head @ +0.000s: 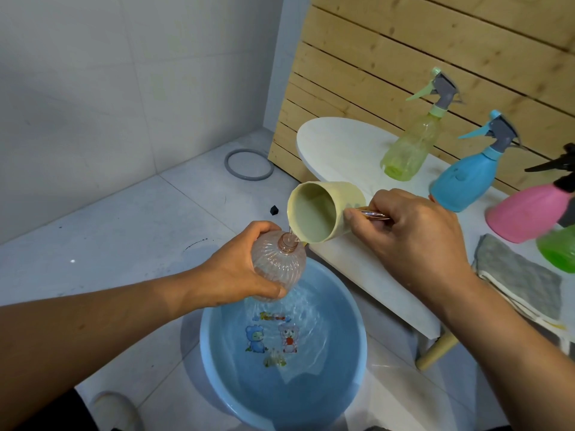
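**Over the basin: a thin bottle takes water from a cup**

Nearest the camera, at six o'clock, the basin (203, 343) sits on the floor with rippled water in it. Just above its far rim the left hand (236, 275) wraps the bottle (277, 269), thumb and fingers curled round the ribbed belly. The bottle is tilted, its neck (287, 242) pointing toward one o'clock. At one o'clock of the neck the cup (345, 199) is tipped on its side with its lip right above the opening, and a thin stream runs in. The right hand (413, 231) pinches the cup's shiny handle (373, 214) between thumb and curled fingers.

By its look the bottle is thin clear plastic. It should be light when empty and heavier as it fills, and soft enough to dent and spill if squeezed hard. The ribs give some purchase, but the wet wall may be slippery. The belly, cradled from below and behind as now, seems the best hold, since it leaves the narrow neck free. The cup looks stiff and light, and its handle gives fine control of the tilt.

Farther out, at two to three o'clock, the table (342, 144) carries a cloth (516, 275) and four sprayers: yellow (407, 150), blue (463, 181), pink (525, 213) and green (557, 253). At twelve o'clock a grey ring (228, 164) lies on the floor near the wall.
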